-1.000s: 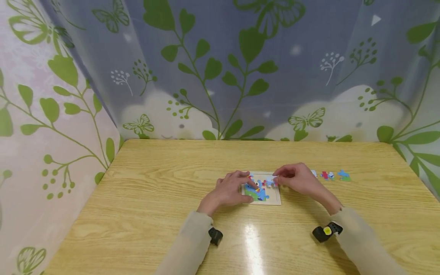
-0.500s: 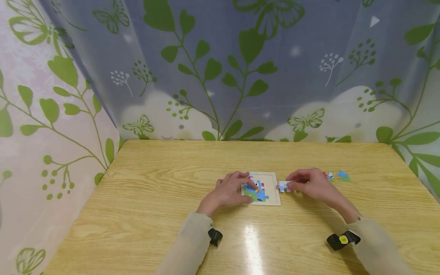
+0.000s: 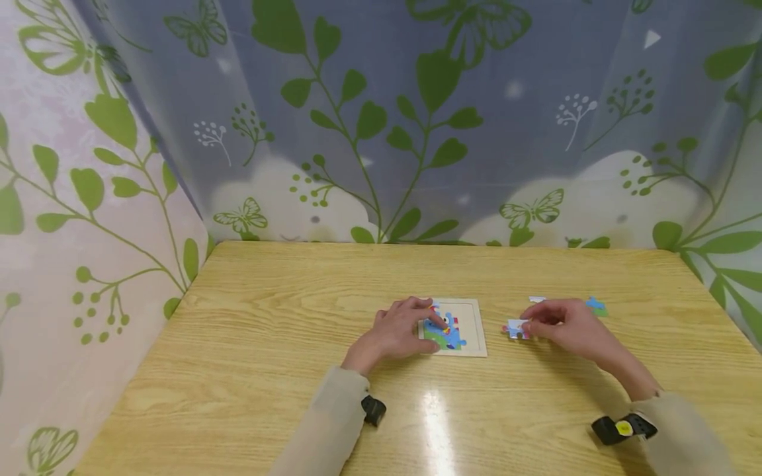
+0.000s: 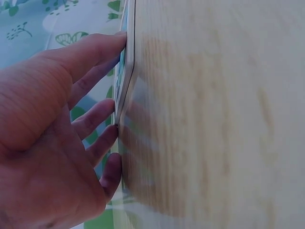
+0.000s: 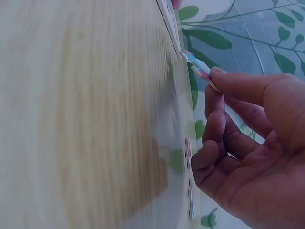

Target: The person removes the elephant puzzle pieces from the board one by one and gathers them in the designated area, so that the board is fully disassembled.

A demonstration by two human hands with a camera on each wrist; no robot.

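Observation:
A square wooden puzzle board point(image 3: 481, 334) lies on the table, its left part filled with joined pieces point(image 3: 439, 332) showing a blue figure on green. My left hand point(image 3: 401, 328) rests over the board's left side with fingers spread; in the left wrist view its fingertips touch the board's edge point(image 4: 126, 90). To the right of the board, my right hand point(image 3: 570, 328) pinches a puzzle piece point(image 3: 516, 329) with pale blue and pink print between thumb and forefinger. Seen from the right wrist, that piece point(image 5: 196, 64) is held tilted, close over the table.
Behind my right hand lie loose puzzle pieces: a whitish one point(image 3: 537, 299) and a blue and green one point(image 3: 597, 307). The wooden table point(image 3: 286, 291) reaches back to a curtain point(image 3: 381, 132) with leaf print. A black strap device point(image 3: 624, 428) sits on my right wrist.
My right hand has drawn the puzzle piece away from the board to the right, turning it on the way. The whitish loose piece shows again. My left hand stays in place.

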